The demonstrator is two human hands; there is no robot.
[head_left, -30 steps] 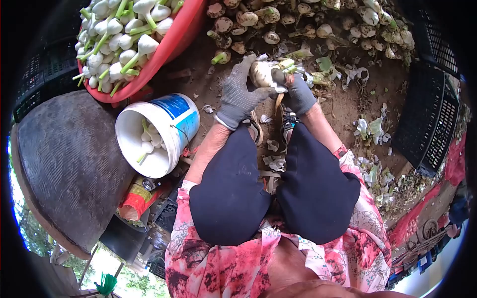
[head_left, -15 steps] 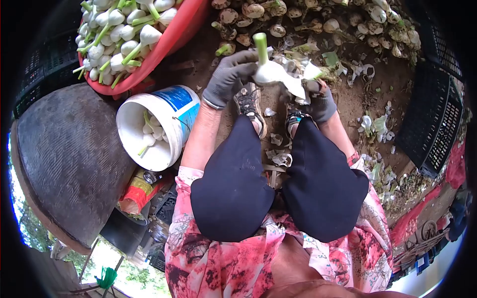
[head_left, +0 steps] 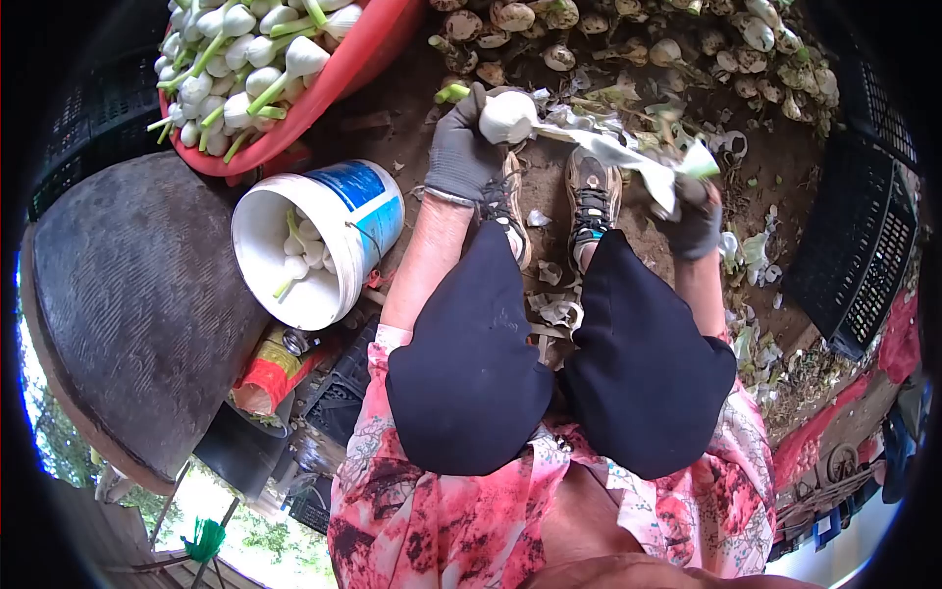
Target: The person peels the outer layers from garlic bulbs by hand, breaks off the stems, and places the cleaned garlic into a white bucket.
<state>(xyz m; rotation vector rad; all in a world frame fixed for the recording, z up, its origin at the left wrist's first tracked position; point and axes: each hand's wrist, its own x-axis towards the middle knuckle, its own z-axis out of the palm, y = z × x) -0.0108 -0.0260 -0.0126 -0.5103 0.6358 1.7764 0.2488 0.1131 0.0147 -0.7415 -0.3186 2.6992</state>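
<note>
My left hand [head_left: 463, 147], in a grey glove, is closed round a white garlic bulb [head_left: 508, 118] above my shoes. A long strip of white skin [head_left: 603, 149] stretches from the bulb across to my right hand [head_left: 692, 216], also gloved. That hand is closed on the strip's far end, where a pale green piece shows; its fingers are partly blurred. Some green stem shows just left of the bulb, beyond my left fingers.
A red basin [head_left: 343, 74] heaped with white garlic is at upper left. Below it lies a tilted white bucket [head_left: 339, 294] holding several bulbs. Unpeeled garlic [head_left: 667, 49] covers the ground ahead. A black crate [head_left: 849, 245] stands at right, with scattered peelings [head_left: 754, 253] beside it.
My right hand has moved right and down, away from my left, drawing the white skin out into a long strip. The bulb has turned in my left hand, its stem now pointing left.
</note>
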